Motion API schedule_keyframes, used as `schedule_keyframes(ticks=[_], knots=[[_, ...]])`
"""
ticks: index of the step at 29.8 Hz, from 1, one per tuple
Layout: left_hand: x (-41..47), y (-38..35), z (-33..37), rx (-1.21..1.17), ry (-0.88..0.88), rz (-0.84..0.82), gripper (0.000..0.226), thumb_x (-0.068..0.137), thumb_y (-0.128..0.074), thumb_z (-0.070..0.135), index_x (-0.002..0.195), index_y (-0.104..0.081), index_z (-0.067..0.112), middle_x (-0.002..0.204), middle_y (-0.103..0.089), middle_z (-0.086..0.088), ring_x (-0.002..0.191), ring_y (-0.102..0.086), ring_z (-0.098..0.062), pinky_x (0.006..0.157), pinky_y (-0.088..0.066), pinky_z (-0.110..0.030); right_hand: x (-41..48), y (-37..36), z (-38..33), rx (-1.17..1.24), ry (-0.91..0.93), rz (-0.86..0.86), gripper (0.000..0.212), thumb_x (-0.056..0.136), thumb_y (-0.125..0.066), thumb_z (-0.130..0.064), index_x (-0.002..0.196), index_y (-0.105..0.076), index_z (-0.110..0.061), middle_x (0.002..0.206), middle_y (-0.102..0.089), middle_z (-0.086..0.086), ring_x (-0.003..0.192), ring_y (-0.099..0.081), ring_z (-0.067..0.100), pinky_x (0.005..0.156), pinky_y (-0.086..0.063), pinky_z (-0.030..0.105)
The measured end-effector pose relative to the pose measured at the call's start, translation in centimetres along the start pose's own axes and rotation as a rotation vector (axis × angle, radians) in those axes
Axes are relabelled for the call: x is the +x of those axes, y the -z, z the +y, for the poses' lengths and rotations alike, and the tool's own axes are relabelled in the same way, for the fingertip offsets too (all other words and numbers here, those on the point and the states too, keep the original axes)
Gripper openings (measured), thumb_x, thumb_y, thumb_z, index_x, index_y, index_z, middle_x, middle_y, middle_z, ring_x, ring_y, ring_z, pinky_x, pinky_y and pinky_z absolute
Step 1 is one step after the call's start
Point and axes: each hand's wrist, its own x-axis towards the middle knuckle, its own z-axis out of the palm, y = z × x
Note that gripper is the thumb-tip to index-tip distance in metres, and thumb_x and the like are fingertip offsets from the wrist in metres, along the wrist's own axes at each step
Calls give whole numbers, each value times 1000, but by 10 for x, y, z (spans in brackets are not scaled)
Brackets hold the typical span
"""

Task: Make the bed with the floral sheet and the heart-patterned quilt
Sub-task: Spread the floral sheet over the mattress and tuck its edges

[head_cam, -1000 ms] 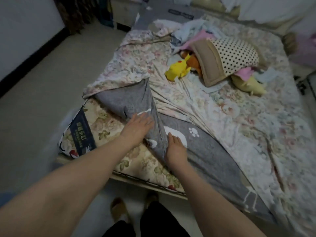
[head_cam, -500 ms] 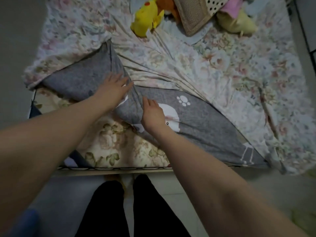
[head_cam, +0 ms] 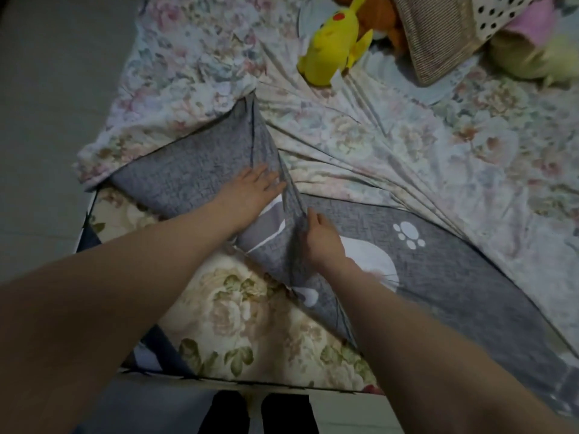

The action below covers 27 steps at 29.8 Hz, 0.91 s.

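The floral sheet point(head_cam: 407, 145) lies spread over most of the bed, creased into long folds that run toward the near corner, where grey cloth point(head_cam: 454, 277) with a white paw print point(head_cam: 407, 234) shows along its edge. I cannot tell whether that grey is the sheet's turned-back underside or a separate layer. The left hand point(head_cam: 250, 189) lies palm down on the grey cloth with fingers straight and slightly spread, pressing it flat just left of a raised ridge in the fabric. The right hand point(head_cam: 322, 236) is just beside it on the other side of that ridge, with its fingers curled and pinching the gathered grey fold. The two hands are close but not touching. Nearer the person the mattress point(head_cam: 235, 308) is bare, showing a cream cover printed with large flowers and a dark band at its left corner. At the far side a yellow plush point(head_cam: 332, 45) lies on the sheet, with an orange plush point(head_cam: 385, 17) just behind it and a woven brown pillow point(head_cam: 438, 36) to the right, touching a polka-dot pillow point(head_cam: 501, 10). Pale floor point(head_cam: 47, 120) lies to the left of the bed, and the person's dark-trousered legs point(head_cam: 257, 415) stand at the bed's near edge.
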Motion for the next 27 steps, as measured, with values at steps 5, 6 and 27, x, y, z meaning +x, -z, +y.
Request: schedule_keyframes(ticks=[5, 6, 27], knots=[[22, -30, -7, -177, -1, -109, 66, 107, -32, 10, 156, 6, 32, 165, 4, -2, 148, -19, -31, 116, -27, -47, 43, -11, -8, 315, -136, -96, 108, 86, -69, -48, 156, 6, -12, 160, -24, 13, 140, -36, 36, 110, -37, 48], [22, -33, -8, -248, 21, -142, 77, 104, -37, 5, 154, 12, 36, 165, 6, -1, 142, -32, -33, 109, -38, -48, 45, -10, -12, 393, -158, -92, 116, 82, -75, -46, 156, 9, -12, 159, -28, 11, 138, -39, 34, 109, -38, 48], [-224, -188, -14, -276, 304, -741, 59, 105, -27, 18, 156, -7, 40, 165, 5, 7, 149, -5, -36, 117, -14, -61, -127, -159, -103, -188, 622, -316, 73, 76, -21, -23, 144, -49, -25, 121, -63, 9, 100, -65, 30, 78, -55, 32]])
